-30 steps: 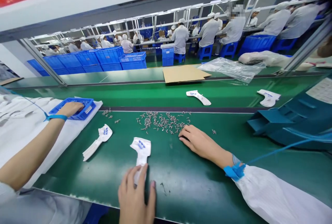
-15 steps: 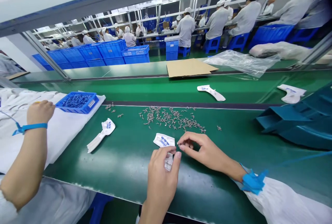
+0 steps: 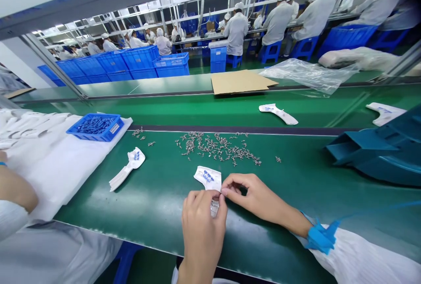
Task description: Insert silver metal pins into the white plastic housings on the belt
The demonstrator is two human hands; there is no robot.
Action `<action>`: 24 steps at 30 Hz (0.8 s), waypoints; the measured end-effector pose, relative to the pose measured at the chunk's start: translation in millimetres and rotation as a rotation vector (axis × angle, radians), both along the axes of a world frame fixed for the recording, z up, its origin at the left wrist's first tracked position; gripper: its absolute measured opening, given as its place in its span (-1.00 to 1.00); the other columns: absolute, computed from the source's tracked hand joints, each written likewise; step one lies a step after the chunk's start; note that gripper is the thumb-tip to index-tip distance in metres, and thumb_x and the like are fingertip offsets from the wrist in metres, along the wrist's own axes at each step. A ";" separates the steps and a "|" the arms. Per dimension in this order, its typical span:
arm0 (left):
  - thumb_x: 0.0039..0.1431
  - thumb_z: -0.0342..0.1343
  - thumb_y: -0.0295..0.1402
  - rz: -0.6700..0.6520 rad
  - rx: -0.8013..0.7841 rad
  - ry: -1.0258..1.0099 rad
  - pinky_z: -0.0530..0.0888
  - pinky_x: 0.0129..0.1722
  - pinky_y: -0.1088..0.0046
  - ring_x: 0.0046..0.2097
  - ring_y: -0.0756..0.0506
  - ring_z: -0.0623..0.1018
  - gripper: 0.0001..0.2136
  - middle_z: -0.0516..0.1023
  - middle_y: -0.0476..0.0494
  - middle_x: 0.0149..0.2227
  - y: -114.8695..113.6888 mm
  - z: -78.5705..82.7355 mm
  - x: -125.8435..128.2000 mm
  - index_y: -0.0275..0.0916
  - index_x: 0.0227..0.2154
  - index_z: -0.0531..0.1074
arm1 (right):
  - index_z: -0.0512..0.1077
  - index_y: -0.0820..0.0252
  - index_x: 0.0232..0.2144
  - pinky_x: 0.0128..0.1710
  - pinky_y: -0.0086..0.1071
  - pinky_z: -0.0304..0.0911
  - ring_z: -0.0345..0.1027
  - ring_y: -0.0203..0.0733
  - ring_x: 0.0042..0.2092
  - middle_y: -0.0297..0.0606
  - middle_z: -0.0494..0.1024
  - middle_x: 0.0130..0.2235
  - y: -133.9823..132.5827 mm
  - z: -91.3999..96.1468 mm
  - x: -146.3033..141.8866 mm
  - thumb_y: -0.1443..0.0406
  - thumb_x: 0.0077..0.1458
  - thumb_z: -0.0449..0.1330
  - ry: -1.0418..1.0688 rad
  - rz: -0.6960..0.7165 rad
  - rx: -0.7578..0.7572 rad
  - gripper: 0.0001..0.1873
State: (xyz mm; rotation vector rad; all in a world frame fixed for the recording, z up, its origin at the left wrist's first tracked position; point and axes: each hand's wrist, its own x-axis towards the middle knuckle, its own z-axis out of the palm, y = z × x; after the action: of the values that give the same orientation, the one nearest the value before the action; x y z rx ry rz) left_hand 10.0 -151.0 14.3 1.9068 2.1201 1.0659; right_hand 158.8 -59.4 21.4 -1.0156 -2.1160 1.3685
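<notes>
A white curved plastic shell point(image 3: 208, 177) with blue pieces set in its wide end lies on the green work surface in front of me. My left hand point(image 3: 204, 224) is over its narrow end, thumb and fingertips closed together; a bit of the shell shows through the gap behind them. From the right, my right hand point(image 3: 251, 194) comes in with a pinch, its fingertips meeting those of my left hand beside the shell. What the two pinches hold is too small and covered to make out. Small metal parts point(image 3: 219, 147) lie scattered just beyond.
Left of me lies another white shell point(image 3: 128, 167). A blue tray point(image 3: 112, 135) of small blue pieces rests on white cloth near a co-worker's arm point(image 3: 16, 187). Two shells, one a curved white shell point(image 3: 279, 114), lie on the belt. A teal bin point(image 3: 388, 143) stands at right.
My fingertips have come together beside the shell; my left thumb and finger have closed. The co-worker's hand has withdrawn left from the blue tray. Shells on the belt have shifted right.
</notes>
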 end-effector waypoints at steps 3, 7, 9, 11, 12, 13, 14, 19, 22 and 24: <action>0.28 0.08 -0.38 -0.053 -0.002 0.033 0.40 -0.31 0.35 -0.30 -0.11 0.50 -0.90 0.59 -0.06 -0.36 -5.9 -0.4 -5.0 -0.15 -0.34 0.48 | 0.51 0.14 -0.34 -0.44 -0.43 0.10 0.17 -0.28 -0.42 -0.38 0.42 -0.46 -1.2 -0.1 -0.9 0.13 0.24 0.15 0.006 0.040 -0.097 -0.75; 0.30 0.07 -0.33 -0.143 -0.059 0.017 0.49 -0.12 0.28 -0.10 -0.15 0.52 -0.85 0.58 -0.14 -0.15 -12.6 -1.1 -26.9 -0.16 -0.12 0.45 | 0.48 0.15 -0.37 -0.46 -0.45 0.06 0.10 -0.30 -0.44 -0.41 0.35 -0.47 -2.9 2.1 -1.4 0.13 0.21 0.17 0.007 0.059 -0.148 -0.76; 0.28 0.10 -0.33 -0.186 -0.088 0.037 0.46 0.04 0.20 0.07 -0.18 0.47 -0.72 0.53 -0.17 0.02 -14.7 -3.8 -40.6 -0.13 0.04 0.38 | 0.47 0.15 -0.38 -0.48 -0.46 0.04 0.07 -0.31 -0.45 -0.41 0.33 -0.48 -4.1 3.7 -3.2 0.15 0.21 0.17 -0.019 0.083 -0.135 -0.77; 0.25 0.14 -0.31 -0.241 -0.134 0.073 0.41 0.15 0.15 0.21 -0.21 0.37 -0.58 0.45 -0.14 0.16 -16.0 -8.6 -51.9 -0.09 0.16 0.29 | 0.46 0.15 -0.42 -0.49 -0.46 0.03 0.07 -0.31 -0.46 -0.41 0.32 -0.49 -6.0 5.1 -7.1 0.16 0.22 0.15 -0.053 0.119 -0.110 -0.76; 0.24 0.16 -0.30 -0.268 -0.154 0.090 0.38 0.19 0.13 0.26 -0.22 0.32 -0.53 0.41 -0.13 0.20 -16.5 -11.4 -55.8 -0.08 0.19 0.26 | 0.44 0.15 -0.44 -0.49 -0.46 0.03 0.07 -0.31 -0.46 -0.42 0.32 -0.50 -7.1 5.5 -9.8 0.17 0.23 0.14 -0.068 0.139 -0.093 -0.75; 0.23 0.17 -0.29 -0.289 -0.171 0.103 0.36 0.21 0.11 0.30 -0.23 0.28 -0.51 0.38 -0.13 0.24 -16.9 -14.0 -58.4 -0.07 0.21 0.24 | 0.42 0.15 -0.46 -0.49 -0.46 0.02 0.07 -0.32 -0.47 -0.42 0.31 -0.51 -8.3 5.7 -12.8 0.18 0.23 0.13 -0.084 0.155 -0.072 -0.74; 0.23 0.17 -0.28 -0.301 -0.185 0.112 0.34 0.22 0.10 0.32 -0.24 0.25 -0.51 0.36 -0.13 0.25 -17.3 -16.3 -59.9 -0.08 0.21 0.24 | 0.41 0.15 -0.47 -0.49 -0.46 0.02 0.07 -0.32 -0.47 -0.42 0.31 -0.52 -9.5 5.7 -15.9 0.19 0.24 0.12 -0.101 0.163 -0.049 -0.73; 0.21 0.18 -0.28 -0.317 -0.208 0.122 0.34 0.22 0.05 0.32 -0.27 0.26 -0.54 0.37 -0.15 0.25 -18.2 -18.4 -58.0 -0.10 0.16 0.31 | 0.42 0.15 -0.46 -0.50 -0.46 0.01 0.14 -0.31 -0.47 -0.39 0.36 -0.52 -12.5 3.0 -26.8 0.21 0.25 0.09 -0.182 0.126 0.011 -0.74; 0.21 0.18 -0.28 -0.320 -0.220 0.112 0.34 0.21 0.03 0.32 -0.27 0.26 -0.55 0.36 -0.14 0.26 -18.1 -17.1 -57.2 -0.09 0.15 0.32 | 0.44 0.14 -0.44 -0.50 -0.46 0.01 0.15 -0.30 -0.48 -0.39 0.36 -0.52 -11.9 2.1 -27.6 0.21 0.25 0.09 -0.199 0.125 0.008 -0.75; 0.22 0.17 -0.28 -0.323 -0.228 0.104 0.32 0.23 0.03 0.32 -0.26 0.25 -0.56 0.35 -0.13 0.27 -18.0 -17.1 -57.7 -0.09 0.16 0.31 | 0.43 0.14 -0.45 -0.50 -0.46 0.00 0.13 -0.31 -0.48 -0.40 0.34 -0.53 -11.6 2.4 -27.2 0.20 0.25 0.09 -0.200 0.146 -0.006 -0.74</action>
State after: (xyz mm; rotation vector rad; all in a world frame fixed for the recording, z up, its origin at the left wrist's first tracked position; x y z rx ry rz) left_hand -47.7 -169.0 -2.8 2.1298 1.8013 0.6472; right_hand 131.6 -71.0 23.8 -1.0577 -2.3755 1.3912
